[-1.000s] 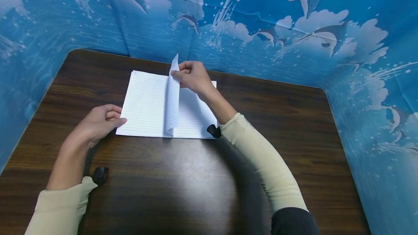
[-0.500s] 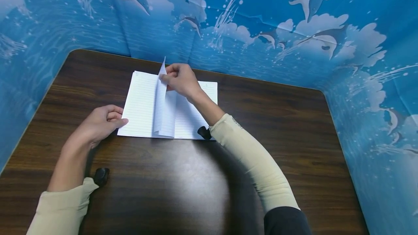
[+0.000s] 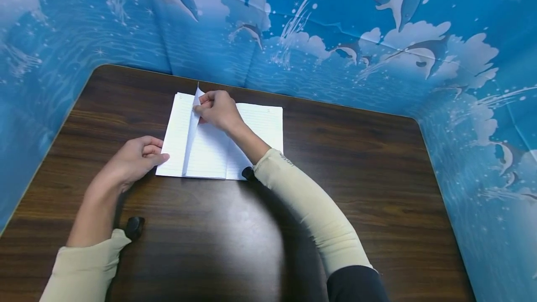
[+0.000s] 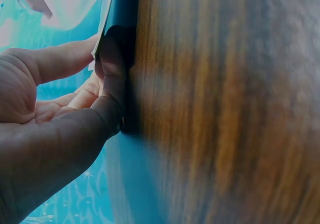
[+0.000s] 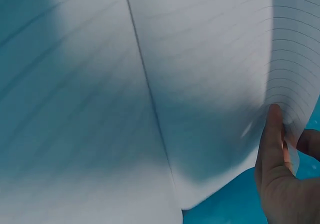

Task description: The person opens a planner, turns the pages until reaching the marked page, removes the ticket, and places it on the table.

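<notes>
A notebook (image 3: 262, 122) with white ruled pages lies spread on the table, its fold running down the middle. My right hand (image 3: 220, 110) pinches one page (image 3: 192, 132) near its top edge, between thumb and fingers. That page stands bent up over the left half, as the right wrist view also shows, with the sheet (image 5: 295, 59) curving into the fingers. At the left edge of the notebook, my left hand (image 3: 136, 158) grips the cover and pages, thumb on top. In the left wrist view its fingers (image 4: 112, 79) are tucked beneath that edge.
The dark wood-grain table (image 3: 356, 176) stretches to the right and in front of the notebook. Its back edge meets a blue hanging cloth (image 3: 268, 27) printed with dolphins, which also closes off both sides. A small black device (image 3: 134, 228) sits at the left wrist.
My right hand has moved left, carrying the raised page from near the fold over the left half. More of the right-hand page shows. The left hand keeps its grip on the notebook's edge.
</notes>
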`<state>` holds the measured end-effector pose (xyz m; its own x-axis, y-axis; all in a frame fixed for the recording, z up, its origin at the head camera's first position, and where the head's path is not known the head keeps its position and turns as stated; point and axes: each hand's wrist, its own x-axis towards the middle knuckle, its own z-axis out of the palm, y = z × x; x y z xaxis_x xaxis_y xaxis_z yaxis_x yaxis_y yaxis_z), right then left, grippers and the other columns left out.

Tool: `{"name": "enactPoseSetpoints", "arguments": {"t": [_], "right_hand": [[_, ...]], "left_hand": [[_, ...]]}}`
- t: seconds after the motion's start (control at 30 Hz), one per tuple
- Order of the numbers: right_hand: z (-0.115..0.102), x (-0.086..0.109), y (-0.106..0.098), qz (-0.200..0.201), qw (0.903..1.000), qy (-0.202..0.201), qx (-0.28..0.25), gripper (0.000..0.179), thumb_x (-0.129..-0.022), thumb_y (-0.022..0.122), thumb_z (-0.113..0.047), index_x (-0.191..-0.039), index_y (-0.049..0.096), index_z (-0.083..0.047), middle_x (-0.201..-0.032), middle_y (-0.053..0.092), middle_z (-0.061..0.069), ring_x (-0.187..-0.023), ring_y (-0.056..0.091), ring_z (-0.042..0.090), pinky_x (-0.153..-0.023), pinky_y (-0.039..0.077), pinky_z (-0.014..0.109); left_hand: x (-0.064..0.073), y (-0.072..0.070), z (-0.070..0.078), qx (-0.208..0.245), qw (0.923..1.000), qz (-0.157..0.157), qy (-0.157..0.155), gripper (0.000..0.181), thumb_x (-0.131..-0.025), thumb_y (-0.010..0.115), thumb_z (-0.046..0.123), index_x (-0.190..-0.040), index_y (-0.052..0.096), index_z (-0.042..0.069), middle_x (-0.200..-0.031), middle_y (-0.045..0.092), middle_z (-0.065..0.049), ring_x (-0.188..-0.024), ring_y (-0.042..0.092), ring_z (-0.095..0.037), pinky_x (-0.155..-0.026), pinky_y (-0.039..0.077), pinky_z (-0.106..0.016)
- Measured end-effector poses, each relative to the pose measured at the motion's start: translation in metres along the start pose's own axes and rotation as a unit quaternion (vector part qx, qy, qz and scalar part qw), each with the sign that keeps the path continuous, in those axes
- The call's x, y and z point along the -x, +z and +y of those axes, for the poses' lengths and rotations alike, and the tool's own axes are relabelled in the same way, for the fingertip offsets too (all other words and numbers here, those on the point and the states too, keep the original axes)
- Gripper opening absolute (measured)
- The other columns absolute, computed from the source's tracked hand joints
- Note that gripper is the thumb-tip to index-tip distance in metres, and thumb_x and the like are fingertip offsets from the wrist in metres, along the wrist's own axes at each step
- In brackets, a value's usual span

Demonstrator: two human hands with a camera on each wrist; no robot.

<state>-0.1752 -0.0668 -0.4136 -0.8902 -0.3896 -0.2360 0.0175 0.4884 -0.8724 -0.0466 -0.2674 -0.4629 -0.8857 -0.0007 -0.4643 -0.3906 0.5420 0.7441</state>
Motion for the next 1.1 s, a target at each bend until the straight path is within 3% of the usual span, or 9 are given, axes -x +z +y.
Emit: {"name": "enactPoseSetpoints", "arguments": {"t": [0.13,0.27,0.43,0.63,0.73,0.83,1.03,1.1], "right_hand": [[0.005,-0.003,0.015,0.006,0.9996,-0.005,0.027,0.015,-0.103,0.072,-0.011,-0.114,0.071,-0.001,-0.089,0.075,0.007,-0.072,0.074,0.013,-0.065,0.052,0.015],[0.011,-0.005,0.028,0.004,0.9989,-0.010,0.047,0.015,-0.103,0.071,-0.009,-0.114,0.072,-0.001,-0.082,0.071,0.004,-0.071,0.075,0.012,-0.063,0.048,0.014],[0.019,-0.006,0.038,0.001,0.9944,-0.026,0.102,0.017,-0.103,0.070,-0.011,-0.117,0.074,-0.002,-0.084,0.076,0.004,-0.070,0.068,0.007,-0.064,0.043,0.013],[0.018,-0.008,0.039,-0.031,0.9838,-0.053,0.168,0.026,-0.103,0.072,-0.020,-0.123,0.076,-0.004,-0.098,0.078,0.002,-0.077,0.060,0.004,-0.069,0.043,0.013],[0.016,-0.008,0.037,-0.068,0.9708,-0.084,0.215,0.033,-0.102,0.075,-0.022,-0.130,0.075,-0.003,-0.106,0.077,0.004,-0.085,0.059,0.006,-0.077,0.044,0.013],[0.016,-0.008,0.037,-0.100,0.9516,-0.111,0.269,0.044,-0.099,0.079,-0.020,-0.139,0.070,-0.003,-0.115,0.076,0.006,-0.096,0.061,0.010,-0.088,0.046,0.015],[0.013,-0.007,0.042,-0.115,0.9074,-0.131,0.382,0.056,-0.098,0.081,-0.025,-0.148,0.064,-0.007,-0.142,0.070,0.006,-0.135,0.060,0.016,-0.115,0.043,0.021],[0.011,-0.007,0.044,-0.116,0.8987,-0.130,0.402,0.056,-0.099,0.080,-0.026,-0.149,0.063,-0.008,-0.145,0.068,0.005,-0.139,0.057,0.016,-0.116,0.042,0.021]], "left_hand": [[0.001,0.000,0.000,0.006,1.0000,0.002,-0.006,0.059,-0.114,0.052,0.034,-0.154,0.040,-0.007,-0.141,0.061,-0.031,-0.120,0.054,-0.038,-0.096,0.046,-0.047],[0.001,-0.001,0.000,0.015,0.9998,-0.001,-0.016,0.071,-0.113,0.045,0.051,-0.154,0.041,-0.007,-0.150,0.055,-0.034,-0.127,0.052,-0.042,-0.100,0.044,-0.053],[-0.001,-0.001,-0.001,0.014,0.9997,-0.005,-0.019,0.078,-0.109,0.054,0.058,-0.152,0.043,-0.006,-0.149,0.058,-0.033,-0.126,0.051,-0.040,-0.096,0.042,-0.047],[-0.001,-0.003,-0.002,0.008,0.9999,-0.004,-0.005,0.075,-0.105,0.067,0.052,-0.148,0.046,-0.006,-0.131,0.072,-0.024,-0.116,0.055,-0.034,-0.090,0.040,-0.039],[-0.001,-0.003,-0.002,-0.005,1.0000,-0.002,0.000,0.073,-0.104,0.071,0.044,-0.149,0.046,-0.007,-0.123,0.074,-0.020,-0.111,0.056,-0.031,-0.088,0.043,-0.036],[-0.001,-0.003,-0.002,-0.015,0.9999,0.000,0.005,0.068,-0.104,0.073,0.033,-0.150,0.045,-0.008,-0.121,0.069,-0.018,-0.107,0.057,-0.029,-0.083,0.047,-0.027],[-0.001,0.000,0.000,-0.013,0.9998,0.007,0.012,0.062,-0.104,0.072,0.022,-0.150,0.044,-0.010,-0.118,0.062,-0.017,-0.101,0.056,-0.026,-0.077,0.048,-0.024],[0.000,-0.001,0.001,-0.013,0.9998,0.009,0.014,0.061,-0.105,0.071,0.021,-0.150,0.043,-0.011,-0.117,0.061,-0.017,-0.099,0.055,-0.025,-0.076,0.048,-0.025]]}}
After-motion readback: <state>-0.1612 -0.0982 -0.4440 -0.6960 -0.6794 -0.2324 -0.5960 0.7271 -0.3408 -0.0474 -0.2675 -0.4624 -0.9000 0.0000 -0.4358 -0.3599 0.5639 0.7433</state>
